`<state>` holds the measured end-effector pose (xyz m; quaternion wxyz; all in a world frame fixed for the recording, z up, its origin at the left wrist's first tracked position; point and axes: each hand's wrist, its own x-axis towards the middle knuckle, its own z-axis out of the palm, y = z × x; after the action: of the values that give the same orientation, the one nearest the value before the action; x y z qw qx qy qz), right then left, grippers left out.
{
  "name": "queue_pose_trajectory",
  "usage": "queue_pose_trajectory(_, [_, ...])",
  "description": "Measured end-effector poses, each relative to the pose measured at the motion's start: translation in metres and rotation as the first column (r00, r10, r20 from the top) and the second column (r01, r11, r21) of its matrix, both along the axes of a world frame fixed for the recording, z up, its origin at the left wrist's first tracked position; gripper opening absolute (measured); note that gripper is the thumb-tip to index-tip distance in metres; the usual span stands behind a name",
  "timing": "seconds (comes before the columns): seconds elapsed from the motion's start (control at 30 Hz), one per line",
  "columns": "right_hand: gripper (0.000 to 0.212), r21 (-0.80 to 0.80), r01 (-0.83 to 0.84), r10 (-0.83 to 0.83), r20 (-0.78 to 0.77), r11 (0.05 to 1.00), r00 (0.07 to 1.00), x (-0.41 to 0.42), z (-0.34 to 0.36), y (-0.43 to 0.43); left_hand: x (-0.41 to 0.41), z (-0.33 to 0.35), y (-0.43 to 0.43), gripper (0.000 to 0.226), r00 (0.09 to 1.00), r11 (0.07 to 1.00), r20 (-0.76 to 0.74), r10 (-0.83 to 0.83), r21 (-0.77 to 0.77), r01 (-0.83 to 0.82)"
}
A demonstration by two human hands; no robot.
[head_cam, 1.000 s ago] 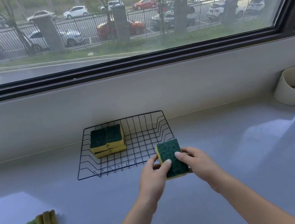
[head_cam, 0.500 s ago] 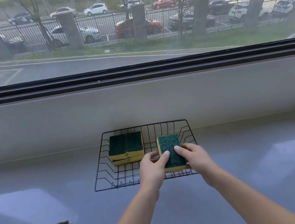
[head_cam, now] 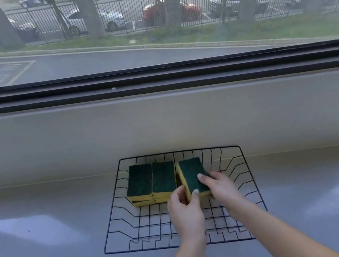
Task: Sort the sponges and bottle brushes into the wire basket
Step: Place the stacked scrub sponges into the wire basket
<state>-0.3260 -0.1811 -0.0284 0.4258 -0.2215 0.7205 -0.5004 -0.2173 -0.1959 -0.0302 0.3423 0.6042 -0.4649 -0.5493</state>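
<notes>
Both hands' grip [head_cam: 194, 188] closed around sponge [head_cam: 191, 175], over wire basket [head_cam: 249, 173].

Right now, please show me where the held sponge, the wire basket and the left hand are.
held sponge [head_cam: 192, 174], head view, green scouring top.
wire basket [head_cam: 250, 173], head view, right rim wire.
left hand [head_cam: 186, 213], head view, back of hand.

both hands [head_cam: 186, 212] holding sponge [head_cam: 192, 175], over wire basket [head_cam: 251, 181]

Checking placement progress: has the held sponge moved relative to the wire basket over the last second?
Yes. The held sponge has moved from outside the wire basket, at its near right corner, to inside, beside the stacked sponges, with the left hand and right hand gripping it.
</notes>
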Motion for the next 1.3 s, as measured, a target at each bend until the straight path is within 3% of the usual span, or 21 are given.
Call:
queue_pose_trajectory(0.33, [0.012,-0.012,0.11,-0.11,-0.018,0.994,0.994,0.012,-0.024,-0.008,-0.007,-0.006,-0.006,0.027,0.985,0.994,0.129,0.112,-0.025,-0.109])
queue_pose_trajectory(0.63, [0.041,0.043,0.13,-0.128,-0.045,0.991,0.991,0.02,-0.027,-0.01,0.028,0.0,-0.005,0.021,0.995,1.0,0.099,0.028,0.004,-0.029])
queue_pose_trajectory(0.8, [0.045,0.057,0.143,-0.142,-0.015,0.988,0.99,0.023,-0.028,-0.013,0.043,0.007,-0.015,0.029,0.98,0.991,0.152,-0.125,-0.017,0.13])
queue_pose_trajectory(0.93, [0.054,0.054,0.174,-0.174,-0.008,0.983,0.985,0.025,-0.028,-0.019,0.056,0.007,-0.016,0.036,0.864,0.927,0.396,-0.312,-0.072,0.368])
queue_pose_trajectory(1.0, [0.057,0.049,0.17,-0.168,-0.047,0.984,0.985,0.028,-0.028,-0.021,0.061,0.004,-0.018,0.044,0.762,0.868,0.53,-0.372,-0.092,0.488])
queue_pose_trajectory(1.07, [0.056,0.05,0.151,-0.142,-0.148,0.987,0.979,0.032,-0.029,-0.022,0.064,0.002,-0.023,0.047,0.717,0.838,0.566,-0.407,-0.081,0.54])
queue_pose_trajectory(1.3, [0.055,0.071,0.123,-0.076,-0.467,0.99,0.881,0.047,-0.031,-0.025,0.065,-0.008,-0.032,0.038,0.755,0.846,0.501,-0.423,-0.079,0.527])
